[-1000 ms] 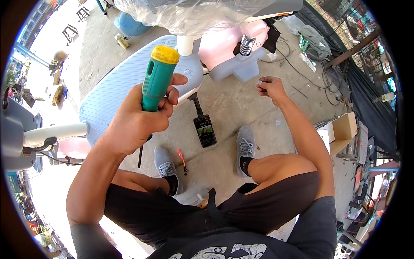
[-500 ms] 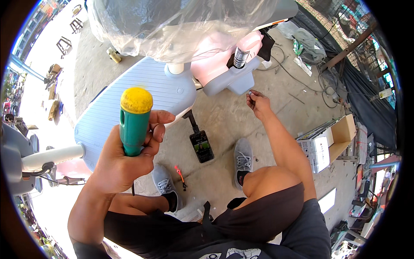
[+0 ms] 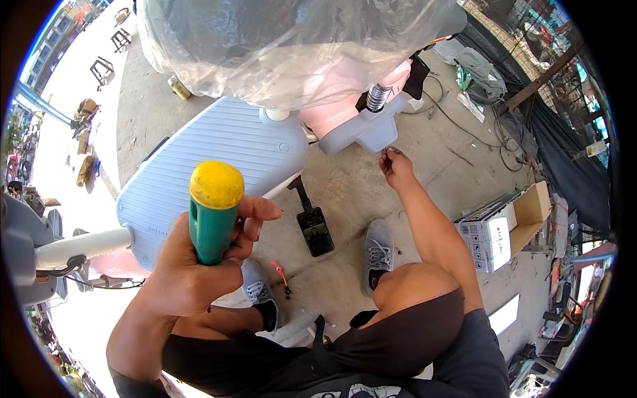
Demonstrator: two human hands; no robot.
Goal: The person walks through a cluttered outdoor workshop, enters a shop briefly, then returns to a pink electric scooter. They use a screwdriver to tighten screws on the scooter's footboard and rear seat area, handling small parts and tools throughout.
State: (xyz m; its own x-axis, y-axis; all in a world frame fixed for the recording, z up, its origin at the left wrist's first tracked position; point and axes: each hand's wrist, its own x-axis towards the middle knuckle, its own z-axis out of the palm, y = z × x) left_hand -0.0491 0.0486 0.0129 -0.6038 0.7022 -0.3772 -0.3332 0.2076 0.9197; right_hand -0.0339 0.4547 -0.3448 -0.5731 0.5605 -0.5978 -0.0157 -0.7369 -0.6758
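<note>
- Near the camera, the left hand (image 3: 189, 268) is clenched around a screwdriver with a green plastic handle and yellow cap (image 3: 213, 212), held upright, seemingly parked while unused
- Farther out, the right hand (image 3: 396, 166) pinches something too small to tell just under the pale grey plastic motor housing (image 3: 363, 132); arm stretched to reach it
- Between the grey shoes lies a black phone (image 3: 316, 231) on concrete

Concrete floor (image 3: 352, 186), phone (image 3: 316, 231), cardboard box (image 3: 507, 225), small red tool (image 3: 281, 274), cables (image 3: 458, 123)
</note>
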